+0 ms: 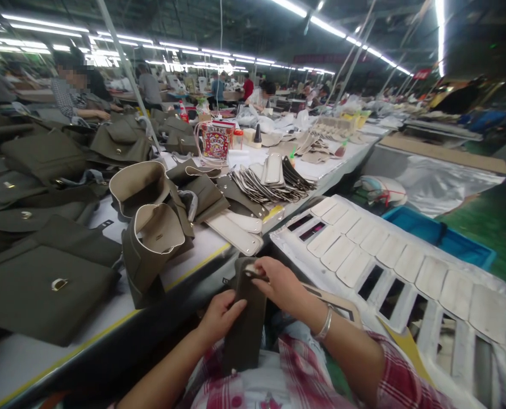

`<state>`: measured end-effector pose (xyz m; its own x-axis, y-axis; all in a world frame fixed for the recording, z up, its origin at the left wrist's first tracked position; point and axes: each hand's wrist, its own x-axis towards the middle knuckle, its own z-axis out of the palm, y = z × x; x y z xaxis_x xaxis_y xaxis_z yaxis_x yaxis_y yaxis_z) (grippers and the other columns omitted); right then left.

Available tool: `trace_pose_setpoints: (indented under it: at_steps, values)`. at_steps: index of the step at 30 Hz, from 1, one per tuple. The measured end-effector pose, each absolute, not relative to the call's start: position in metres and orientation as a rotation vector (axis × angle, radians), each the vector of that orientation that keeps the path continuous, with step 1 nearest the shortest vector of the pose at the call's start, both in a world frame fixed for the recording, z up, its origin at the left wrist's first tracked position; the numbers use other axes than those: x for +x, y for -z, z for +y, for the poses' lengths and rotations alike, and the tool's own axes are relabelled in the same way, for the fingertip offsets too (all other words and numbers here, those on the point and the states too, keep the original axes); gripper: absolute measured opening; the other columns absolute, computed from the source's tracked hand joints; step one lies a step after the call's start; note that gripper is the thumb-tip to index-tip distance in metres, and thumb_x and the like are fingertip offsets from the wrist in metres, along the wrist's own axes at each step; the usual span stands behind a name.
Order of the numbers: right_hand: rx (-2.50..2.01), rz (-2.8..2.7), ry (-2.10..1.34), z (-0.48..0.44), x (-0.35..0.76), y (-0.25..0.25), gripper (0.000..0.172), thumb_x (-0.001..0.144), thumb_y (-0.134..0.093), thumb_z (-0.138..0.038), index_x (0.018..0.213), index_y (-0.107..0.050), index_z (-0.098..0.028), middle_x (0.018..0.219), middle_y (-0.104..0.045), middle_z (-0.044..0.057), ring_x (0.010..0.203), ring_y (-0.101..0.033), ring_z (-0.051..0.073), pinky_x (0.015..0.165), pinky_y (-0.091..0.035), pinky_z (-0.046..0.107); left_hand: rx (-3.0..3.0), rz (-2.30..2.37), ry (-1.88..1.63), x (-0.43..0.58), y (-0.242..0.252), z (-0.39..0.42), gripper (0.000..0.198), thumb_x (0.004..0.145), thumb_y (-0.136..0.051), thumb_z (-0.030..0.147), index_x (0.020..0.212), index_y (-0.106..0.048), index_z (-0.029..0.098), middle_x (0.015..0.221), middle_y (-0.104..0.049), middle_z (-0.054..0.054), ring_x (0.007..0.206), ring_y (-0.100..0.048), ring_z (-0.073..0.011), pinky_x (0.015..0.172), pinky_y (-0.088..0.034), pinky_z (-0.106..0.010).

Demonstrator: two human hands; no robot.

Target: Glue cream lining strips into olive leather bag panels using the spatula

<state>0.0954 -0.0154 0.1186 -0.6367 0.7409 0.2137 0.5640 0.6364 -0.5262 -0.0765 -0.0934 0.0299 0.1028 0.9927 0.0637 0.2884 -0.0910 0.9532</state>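
A long dark olive leather-like bag piece (246, 324) lies upright over my lap. My left hand (222, 315) grips its left edge, thumb on the front face. Over its top end is my right hand (280, 284), fingers pinched at a small pale spot; what exactly sits in the pinch is too small to tell. To the upper left, an olive bag body (144, 267) stands with its opening facing up, near a second olive bag body (137, 187). Pale flap pieces (238, 233) with metal studs lie at the table edge just beyond my hands.
Olive bags (44, 284) crowd the left table. A stack of flaps (263, 179), a patterned red bag (216, 141) and a dark-tipped bottle (258, 135) stand farther back. On my right, a slotted board (389, 307) carries rows of pale panels beside a blue bin (440, 236). Other people work behind.
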Motion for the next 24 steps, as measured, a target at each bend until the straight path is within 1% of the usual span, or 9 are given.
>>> trace_pose_setpoints:
  at_steps: [2, 4, 7, 9, 10, 15, 17, 20, 24]
  values:
    - [-1.028, -2.465, -0.525, -0.010, 0.096, -0.117, 0.005, 0.079, -0.056, -0.016, 0.084, -0.054, -0.017, 0.081, -0.051, 0.003, 0.078, -0.047, 0.015, 0.070, -0.039, 0.027, 1.573, 1.259, -0.961, -0.085, -0.032, -0.086, 0.032, 0.081, -0.050, 0.042, 0.067, -0.058, 0.014, 0.066, -0.052, -0.002, 0.062, -0.049, -0.0126, 0.057, -0.041, -0.023]
    - [-0.957, -2.507, -0.433, -0.010, 0.096, -0.117, 0.003, 0.081, -0.054, -0.017, 0.080, -0.056, -0.017, 0.082, -0.051, 0.004, 0.080, -0.046, 0.015, 0.071, -0.038, 0.027, 1.453, 1.215, -0.916, -0.094, -0.037, -0.074, 0.038, 0.081, -0.045, 0.049, 0.069, -0.056, 0.015, 0.060, -0.048, 0.000, 0.054, -0.047, -0.0111, 0.048, -0.040, -0.021]
    - [-0.862, -2.519, -0.318, -0.016, 0.095, -0.116, 0.008, 0.084, -0.050, -0.016, 0.077, -0.055, -0.017, 0.083, -0.052, 0.005, 0.078, -0.044, 0.015, 0.069, -0.038, 0.027, 1.293, 1.241, -0.964, -0.106, -0.057, -0.048, 0.042, 0.083, -0.037, 0.054, 0.096, -0.054, 0.018, 0.065, -0.049, 0.002, 0.049, -0.048, -0.0099, 0.040, -0.038, -0.018]
    - [-0.800, -2.517, -0.242, -0.021, 0.094, -0.116, 0.013, 0.085, -0.047, -0.016, 0.075, -0.054, -0.017, 0.081, -0.053, 0.005, 0.076, -0.044, 0.015, 0.067, -0.037, 0.026, 1.432, 1.258, -0.904, -0.108, -0.078, -0.030, 0.045, 0.079, -0.047, 0.051, 0.115, -0.047, 0.024, 0.077, -0.054, 0.001, 0.050, -0.050, -0.0089, 0.041, -0.040, -0.018]
    - [-0.768, -2.522, -0.205, -0.023, 0.094, -0.116, 0.015, 0.086, -0.045, -0.016, 0.074, -0.054, -0.017, 0.079, -0.053, 0.005, 0.074, -0.043, 0.015, 0.066, -0.036, 0.027, 1.546, 1.240, -0.810, -0.108, -0.090, -0.022, 0.048, 0.077, -0.052, 0.048, 0.119, -0.046, 0.025, 0.080, -0.055, 0.001, 0.049, -0.050, -0.0080, 0.042, -0.040, -0.018]
    - [-0.631, -2.610, -0.126, -0.031, 0.100, -0.118, 0.024, 0.089, -0.036, -0.013, 0.071, -0.052, -0.015, 0.075, -0.051, 0.005, 0.069, -0.040, 0.014, 0.065, -0.035, 0.028, 1.937, 1.063, -0.365, -0.099, -0.134, -0.002, 0.043, 0.079, -0.051, 0.044, 0.117, -0.054, 0.024, 0.074, -0.062, 0.001, 0.041, -0.049, -0.0081, 0.046, -0.040, -0.019]
    - [-0.587, -2.647, -0.132, -0.037, 0.105, -0.119, 0.024, 0.088, -0.036, -0.011, 0.072, -0.052, -0.015, 0.075, -0.051, 0.005, 0.070, -0.039, 0.015, 0.065, -0.034, 0.028, 2.043, 1.074, -0.342, -0.097, -0.136, -0.002, 0.042, 0.081, -0.049, 0.041, 0.118, -0.054, 0.022, 0.074, -0.065, 0.001, 0.046, -0.053, -0.0106, 0.053, -0.041, -0.020]
    - [-0.479, -2.721, -0.172, -0.048, 0.109, -0.118, 0.022, 0.087, -0.036, -0.009, 0.072, -0.052, -0.014, 0.074, -0.050, 0.005, 0.067, -0.037, 0.014, 0.063, -0.032, 0.028, 2.144, 1.154, -0.402, -0.096, -0.126, -0.003, 0.038, 0.081, -0.048, 0.036, 0.115, -0.057, 0.022, 0.086, -0.068, -0.001, 0.065, -0.060, -0.0152, 0.065, -0.043, -0.022]
    - [-0.371, -2.837, -0.228, -0.064, 0.112, -0.116, 0.020, 0.088, -0.036, -0.011, 0.076, -0.051, -0.015, 0.075, -0.049, 0.004, 0.068, -0.037, 0.015, 0.066, -0.033, 0.028, 2.177, 1.222, -0.468, -0.099, -0.110, -0.003, 0.035, 0.082, -0.047, 0.036, 0.112, -0.059, 0.023, 0.101, -0.066, -0.002, 0.087, -0.060, -0.0189, 0.077, -0.042, -0.025]
